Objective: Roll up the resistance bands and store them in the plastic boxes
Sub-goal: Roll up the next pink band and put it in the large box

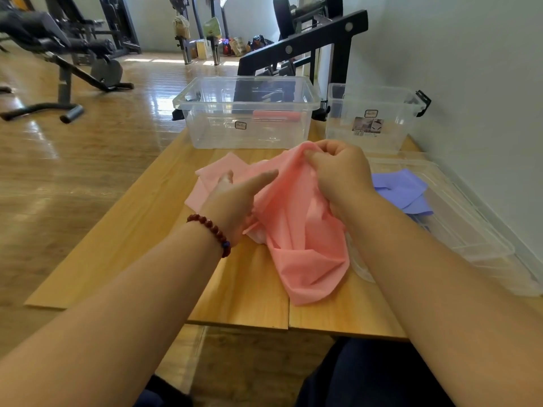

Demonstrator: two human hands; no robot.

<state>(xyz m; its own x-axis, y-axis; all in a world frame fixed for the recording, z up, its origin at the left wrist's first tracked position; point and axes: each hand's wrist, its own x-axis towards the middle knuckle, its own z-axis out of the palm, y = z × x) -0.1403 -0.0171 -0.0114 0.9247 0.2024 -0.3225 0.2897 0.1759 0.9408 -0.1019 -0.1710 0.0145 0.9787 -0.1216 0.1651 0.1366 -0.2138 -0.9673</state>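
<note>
On table (117,245), two boxes (211,133) (382,136), right hand (340,171) gripping one pink band (299,239), left hand (235,201) flat

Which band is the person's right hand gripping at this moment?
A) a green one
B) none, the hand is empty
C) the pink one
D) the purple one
C: the right hand has its fingers curled round a bunched fold of the pink band, while the purple band lies apart to its right, with no hand on it.
</note>
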